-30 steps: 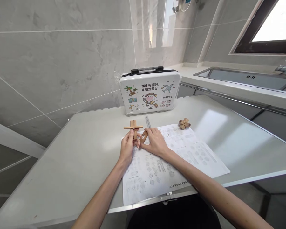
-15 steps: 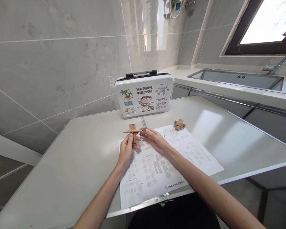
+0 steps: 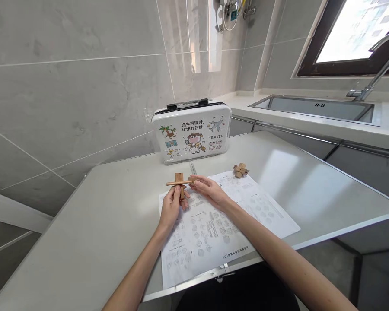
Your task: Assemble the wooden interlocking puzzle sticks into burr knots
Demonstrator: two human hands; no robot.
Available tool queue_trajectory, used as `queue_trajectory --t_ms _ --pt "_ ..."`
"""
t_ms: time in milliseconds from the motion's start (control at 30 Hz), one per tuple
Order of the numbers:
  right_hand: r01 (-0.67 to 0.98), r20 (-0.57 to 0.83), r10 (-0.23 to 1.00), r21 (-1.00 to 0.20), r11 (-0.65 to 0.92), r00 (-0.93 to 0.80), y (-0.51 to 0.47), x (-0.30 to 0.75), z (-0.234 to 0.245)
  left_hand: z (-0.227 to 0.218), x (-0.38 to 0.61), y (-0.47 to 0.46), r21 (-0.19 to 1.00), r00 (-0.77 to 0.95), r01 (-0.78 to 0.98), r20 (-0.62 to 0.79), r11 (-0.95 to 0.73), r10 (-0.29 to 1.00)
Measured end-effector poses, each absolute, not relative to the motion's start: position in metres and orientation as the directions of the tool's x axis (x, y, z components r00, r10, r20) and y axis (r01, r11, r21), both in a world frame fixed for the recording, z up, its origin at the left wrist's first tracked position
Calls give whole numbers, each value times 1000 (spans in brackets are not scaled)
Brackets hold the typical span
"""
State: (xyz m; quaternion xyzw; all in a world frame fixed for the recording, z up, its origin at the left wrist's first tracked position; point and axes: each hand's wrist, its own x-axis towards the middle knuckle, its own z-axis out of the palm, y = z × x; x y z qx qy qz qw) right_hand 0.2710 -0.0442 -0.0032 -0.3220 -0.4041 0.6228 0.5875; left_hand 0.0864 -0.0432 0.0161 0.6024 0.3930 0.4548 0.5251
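Note:
Between my hands, over the top left part of a printed sheet (image 3: 210, 255), are wooden puzzle pieces. My left hand (image 3: 171, 207) is closed around an upright wooden puzzle piece (image 3: 179, 177), thumb on its near face. A thin wooden stick (image 3: 173, 183) lies crosswise in front of that piece, its right end at a small wooden block. My right hand (image 3: 210, 190) pinches this wooden block (image 3: 192, 180) between thumb and fingers. Whether the stick is joined to the block or to the upright piece, I cannot tell.
An assembled wooden burr puzzle (image 3: 240, 170) sits at the sheet's far right corner. A white cartoon-printed case (image 3: 194, 134) stands at the table's back against the wall. The folding table (image 3: 110, 224) has a seam down its middle. Behind to the right is a sink (image 3: 314, 108).
The view has shifted slightly, moving the scene a little left and down. Both hands keep their grip; the block in my right hand looks slightly turned and more covered by fingers.

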Motion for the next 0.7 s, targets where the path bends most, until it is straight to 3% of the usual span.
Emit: queue_trajectory --t_ms 300,700 --pt "-341 68 996 -939 45 -56 -46 271 -2 16 85 -43 972 213 118 177 -205 961" --pt "-345 62 991 -938 17 -119 -49 270 0 22 87 -52 935 267 244 190 -257 945"
